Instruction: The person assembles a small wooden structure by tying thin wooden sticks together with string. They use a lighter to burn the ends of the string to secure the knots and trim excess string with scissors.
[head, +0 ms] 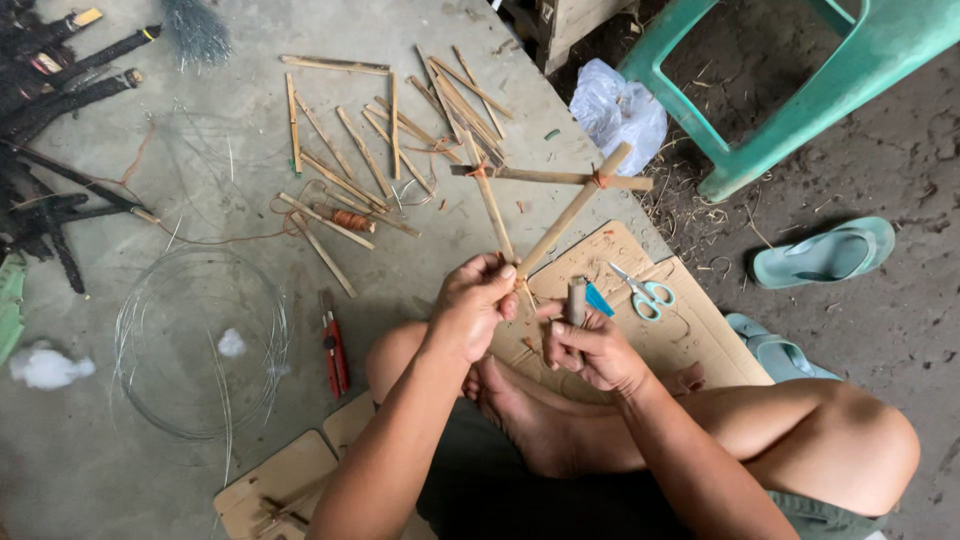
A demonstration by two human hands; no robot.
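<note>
Holding: left hand [478, 303] clenched round the lower ends of a stick frame [545, 205], where two sticks meet.
Frame: three thin sticks lashed in a triangle; looks light and stiff, likely loose at the ties.
Grip: best near the joints, not mid-stick.
Right hand [592, 352]: closed round a short grey tube [576, 300], just beside the frame's foot.
Position: frame fans up and away over the cardboard [690, 335]; scissors [640, 291] near.

— Any packages, labels, signs or screens down there?

— One crumpled plastic bag [618, 112], pale bluish-white, lying on the ground just beside the leg of a green plastic chair [800, 90].

— Any labels, signs or screens?

— None that can be made out.
</note>
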